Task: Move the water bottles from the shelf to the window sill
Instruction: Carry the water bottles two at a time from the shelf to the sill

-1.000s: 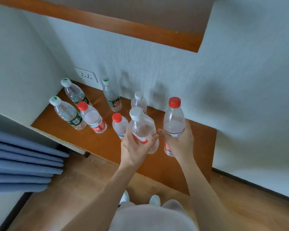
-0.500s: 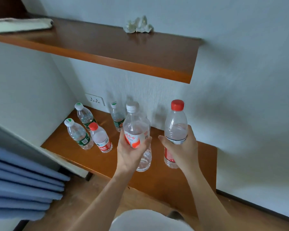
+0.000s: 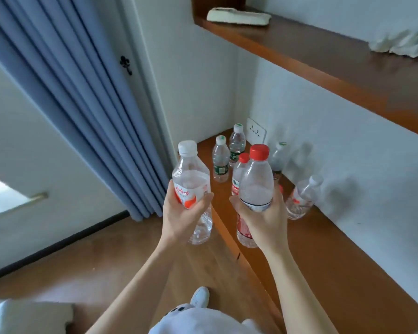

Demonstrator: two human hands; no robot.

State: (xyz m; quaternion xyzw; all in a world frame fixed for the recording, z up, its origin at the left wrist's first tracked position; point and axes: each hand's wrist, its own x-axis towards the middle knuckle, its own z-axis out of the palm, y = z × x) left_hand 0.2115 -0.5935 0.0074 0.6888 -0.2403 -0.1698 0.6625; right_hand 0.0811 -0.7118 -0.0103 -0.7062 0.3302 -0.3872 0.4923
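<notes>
My left hand (image 3: 182, 218) grips a clear white-capped bottle (image 3: 191, 174) with a red and white label, held upright above the floor, left of the shelf edge. My right hand (image 3: 263, 219) grips a clear red-capped bottle (image 3: 256, 179) with a red label low down, held over the front edge of the low brown shelf (image 3: 335, 261). Several bottles stand on the shelf behind: two green-labelled ones (image 3: 220, 162) (image 3: 236, 144), a red-capped one (image 3: 241, 169), and a blurred white-capped one (image 3: 302, 198) by the wall.
Blue curtains (image 3: 82, 100) hang at left beside a white wall. A upper brown shelf (image 3: 323, 59) overhangs at right, bearing a white flat object (image 3: 236, 16) and crumpled white paper (image 3: 398, 43). A wall socket (image 3: 256, 132) sits behind the bottles. Wooden floor (image 3: 106, 273) lies below.
The view has swung left toward the curtains. Both hands have carried their bottles up and away from the shelf surface, leftward past its front edge.
</notes>
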